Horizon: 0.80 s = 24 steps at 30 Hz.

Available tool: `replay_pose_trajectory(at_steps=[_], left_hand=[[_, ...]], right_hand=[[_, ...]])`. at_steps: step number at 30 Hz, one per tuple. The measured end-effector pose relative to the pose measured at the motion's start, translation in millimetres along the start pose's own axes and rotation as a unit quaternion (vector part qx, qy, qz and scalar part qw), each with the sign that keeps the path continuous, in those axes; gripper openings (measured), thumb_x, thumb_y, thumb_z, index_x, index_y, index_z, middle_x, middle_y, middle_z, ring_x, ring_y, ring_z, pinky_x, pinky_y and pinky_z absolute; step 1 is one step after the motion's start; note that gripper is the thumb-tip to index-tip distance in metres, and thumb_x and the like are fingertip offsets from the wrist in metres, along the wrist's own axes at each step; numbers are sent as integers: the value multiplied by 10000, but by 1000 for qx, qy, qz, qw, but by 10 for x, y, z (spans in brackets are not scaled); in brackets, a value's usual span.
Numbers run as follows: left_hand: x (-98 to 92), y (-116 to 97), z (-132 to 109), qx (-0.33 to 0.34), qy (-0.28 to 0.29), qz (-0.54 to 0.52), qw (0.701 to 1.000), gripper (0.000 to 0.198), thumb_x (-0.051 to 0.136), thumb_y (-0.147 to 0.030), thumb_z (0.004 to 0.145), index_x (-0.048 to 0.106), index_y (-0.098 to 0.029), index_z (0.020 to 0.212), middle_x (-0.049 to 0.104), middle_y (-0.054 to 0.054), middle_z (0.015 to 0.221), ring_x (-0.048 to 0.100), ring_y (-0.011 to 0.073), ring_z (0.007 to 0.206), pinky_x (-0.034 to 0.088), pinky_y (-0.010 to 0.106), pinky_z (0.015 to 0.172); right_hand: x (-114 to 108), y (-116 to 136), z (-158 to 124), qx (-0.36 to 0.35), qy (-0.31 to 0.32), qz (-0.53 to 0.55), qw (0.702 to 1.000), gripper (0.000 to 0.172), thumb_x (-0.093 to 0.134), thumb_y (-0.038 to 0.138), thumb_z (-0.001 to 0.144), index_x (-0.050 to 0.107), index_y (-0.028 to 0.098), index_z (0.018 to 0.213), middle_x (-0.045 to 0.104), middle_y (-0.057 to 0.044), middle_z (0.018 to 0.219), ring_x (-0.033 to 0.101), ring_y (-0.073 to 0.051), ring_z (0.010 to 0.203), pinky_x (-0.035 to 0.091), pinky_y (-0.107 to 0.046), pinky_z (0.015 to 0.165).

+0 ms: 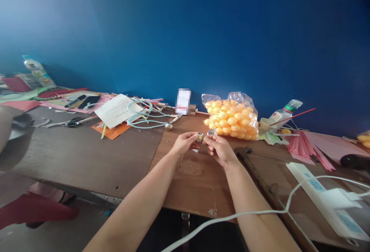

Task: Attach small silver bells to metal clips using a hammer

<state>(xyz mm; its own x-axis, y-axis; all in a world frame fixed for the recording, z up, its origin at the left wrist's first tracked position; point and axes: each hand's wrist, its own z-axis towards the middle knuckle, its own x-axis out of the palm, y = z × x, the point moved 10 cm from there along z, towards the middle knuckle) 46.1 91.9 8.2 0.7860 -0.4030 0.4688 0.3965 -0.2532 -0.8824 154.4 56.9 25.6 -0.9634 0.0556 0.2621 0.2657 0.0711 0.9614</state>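
Observation:
Above the brown table (190, 178), my left hand (185, 144) pinches a small round metallic ball (200, 137) with a yellowish patch in it. My right hand (219, 148) is closed beside it, thumb and finger pressed together at the ball's right side. What those right fingertips pinch is too small to make out. A similar silvery ball (169, 126) lies on the table to the left, by loops of pale blue cord (150, 125). Just behind my right hand is a small greyish piece (212, 132). A white scrap (196, 150) shows below my fingers.
A clear bag of yellow-orange balls (231, 119) stands behind my hands. Rightward are a tilted bottle (285, 113), folded pink paper (302, 144) and a power strip (315, 190). Its white cable (231, 216) crosses over my right forearm. Scissors (73, 122) and a white card (117, 110) lie left.

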Motion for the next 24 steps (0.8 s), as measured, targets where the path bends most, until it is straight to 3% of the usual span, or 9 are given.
replay_pose_trajectory(at_steps=[24], left_hand=[[-9, 9, 0, -11, -13, -21, 1000, 369, 717, -338, 749, 669, -64, 992, 690, 104, 760, 629, 109, 577, 527, 230, 613]], right_hand=[[15, 28, 3, -17, -3, -12, 1000, 290, 807, 366, 606, 643, 160, 729, 618, -4, 678, 372, -41, 448, 334, -180, 378]])
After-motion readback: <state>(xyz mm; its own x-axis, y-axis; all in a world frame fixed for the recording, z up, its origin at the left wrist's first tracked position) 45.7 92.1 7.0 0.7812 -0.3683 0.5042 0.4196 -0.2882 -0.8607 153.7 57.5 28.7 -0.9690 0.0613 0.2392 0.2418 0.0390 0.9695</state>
